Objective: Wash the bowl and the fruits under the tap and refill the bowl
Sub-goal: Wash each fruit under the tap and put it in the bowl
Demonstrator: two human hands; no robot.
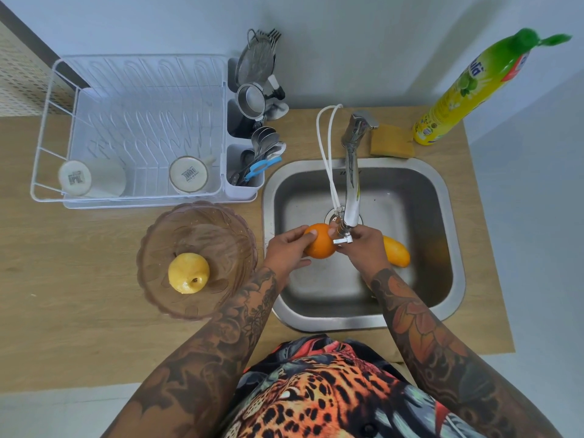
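Nearest, on the wooden counter point(79, 279): a pinkish glass bowl point(158, 248) just left of the sink point(442, 248), with one yellow apple point(188, 272) already inside. Over the basin: left hand point(286, 251) wrapped round an orange point(319, 241), fingers curled on its near side. Right hand point(363, 248) touching the orange's other side and sitting right at the small lever on the tap point(352, 191) spout; gripping the lever or only the fruit, cannot tell. Behind the right hand, lying in the basin: a yellow mango point(396, 255).

Probably the step in hand: rinsing the orange. Best done by turning the fruit under the outlet so the whole skin gets wet, keeping a firm hold on slippery peel, staying low over the basin to limit splashing, then letting it drip before moving it left to the bowl.

Farther back: a dish rack point(132, 128) with two mugs, a sponge point(392, 141), a bottle of dish soap point(467, 90).

Hard to make out: any running water; the drain, masked by spout and hoses; part of the mango, covered by the wrist; right fingertips, hidden behind the fitting.
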